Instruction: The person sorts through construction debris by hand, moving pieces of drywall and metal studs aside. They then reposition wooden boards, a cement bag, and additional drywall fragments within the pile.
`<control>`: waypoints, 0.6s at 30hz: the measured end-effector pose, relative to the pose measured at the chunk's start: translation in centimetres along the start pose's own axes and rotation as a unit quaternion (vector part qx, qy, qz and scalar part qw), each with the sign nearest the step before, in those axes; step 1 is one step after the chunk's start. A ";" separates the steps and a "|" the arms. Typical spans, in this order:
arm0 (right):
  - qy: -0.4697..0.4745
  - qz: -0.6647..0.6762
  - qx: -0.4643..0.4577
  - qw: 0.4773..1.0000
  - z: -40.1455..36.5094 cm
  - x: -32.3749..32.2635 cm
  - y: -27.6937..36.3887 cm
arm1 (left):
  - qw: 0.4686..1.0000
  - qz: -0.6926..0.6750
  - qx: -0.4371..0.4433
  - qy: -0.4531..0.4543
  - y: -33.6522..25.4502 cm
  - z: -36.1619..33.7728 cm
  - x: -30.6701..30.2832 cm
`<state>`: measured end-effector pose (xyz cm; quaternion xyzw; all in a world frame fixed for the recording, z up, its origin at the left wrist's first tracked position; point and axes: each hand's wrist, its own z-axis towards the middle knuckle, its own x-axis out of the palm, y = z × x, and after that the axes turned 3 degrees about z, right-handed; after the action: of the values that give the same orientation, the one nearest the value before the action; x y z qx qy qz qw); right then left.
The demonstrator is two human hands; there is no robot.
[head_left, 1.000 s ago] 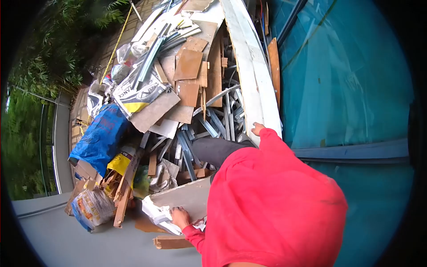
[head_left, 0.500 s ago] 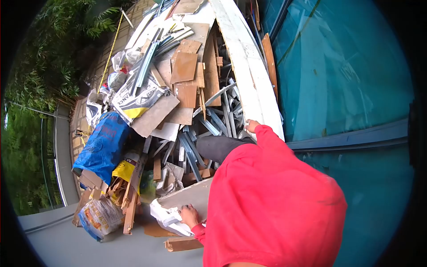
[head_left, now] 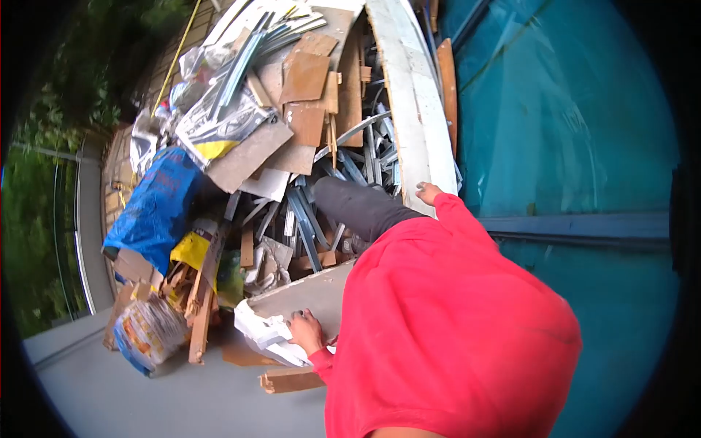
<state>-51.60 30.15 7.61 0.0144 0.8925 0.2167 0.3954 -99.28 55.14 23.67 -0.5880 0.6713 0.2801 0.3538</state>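
Observation:
My left hand [head_left: 305,330] rests on a crumpled white sheet [head_left: 263,332] beside a grey board [head_left: 314,288]. Its fingers are spread and bent, and the lower ones are partly hidden. Farther up and to the right, my right hand [head_left: 428,193] lies on the lower part of a long white panel [head_left: 416,109], fingers apart. My dark-trousered leg [head_left: 358,204] stands among metal profiles [head_left: 307,219] between the two hands. Below my left hand a wood offcut [head_left: 292,379] sticks out from beneath my red sleeve.
Brown board pieces [head_left: 305,77] and metal strips [head_left: 241,66] are heaped ahead. A blue sack [head_left: 157,208], split timber [head_left: 201,325] and a round printed bag [head_left: 150,332] lie at left. A teal sheeted wall [head_left: 569,109] borders the right; a yellow rope [head_left: 175,62] runs at upper left.
The view has shifted, so the debris pile appears lower-left or higher than before. Both hands stay at the same places, on the white sheet and the white panel.

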 end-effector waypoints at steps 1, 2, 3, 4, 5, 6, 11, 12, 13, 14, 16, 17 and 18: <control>-0.005 -0.028 -0.016 0.999 -0.3 0.3 -0.7 | 1.000 -0.006 0.000 -0.001 -0.2 -0.2 -0.3; -0.011 -0.055 -0.034 0.998 -0.4 0.8 -1.7 | 1.000 -0.012 -0.001 -0.004 -0.3 -0.4 -0.7; 0.019 -0.066 -0.009 0.998 -0.8 1.0 -2.0 | 1.000 -0.015 -0.008 -0.008 -0.6 -0.7 -1.0; 0.045 -0.077 0.016 0.996 -0.9 1.0 -2.5 | 1.000 -0.015 -0.012 -0.008 -0.6 -0.7 -1.0; 0.050 -0.084 0.018 0.995 -1.0 1.0 -3.2 | 1.000 -0.015 -0.015 -0.007 -0.7 -0.7 -0.9; 0.058 -0.091 0.021 0.994 -1.0 1.3 -4.0 | 1.000 -0.013 -0.019 -0.006 -0.8 -0.8 -0.9; 0.043 -0.059 0.032 0.997 -1.5 1.2 -5.4 | 0.999 -0.002 -0.031 0.027 -0.9 -0.7 -1.2; 0.041 -0.063 0.017 0.997 -1.1 1.5 -5.9 | 0.999 0.001 -0.035 0.032 -0.9 -0.4 -1.2; 0.043 -0.070 0.012 0.997 -0.8 1.7 -6.1 | 0.999 -0.016 -0.042 0.016 -1.2 -0.2 -1.6; 0.046 -0.076 0.005 0.996 -0.4 1.7 -6.2 | 0.998 -0.055 -0.035 -0.023 -1.6 0.3 -1.8; 0.000 -0.049 -0.029 0.998 0.1 1.5 -6.6 | 0.986 -0.130 -0.020 -0.104 -2.7 2.1 -2.3; -0.022 -0.017 0.003 1.000 0.3 0.7 -5.5 | 0.980 -0.151 -0.008 -0.131 -3.9 3.6 -2.7; -0.043 0.015 0.038 0.998 0.6 0.0 -4.3 | 0.974 -0.175 -0.004 -0.142 -5.3 5.5 -2.7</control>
<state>-50.52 26.47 5.51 0.0522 0.8818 0.1876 0.4296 -93.04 60.33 22.78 -0.6522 0.4995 0.2969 0.4868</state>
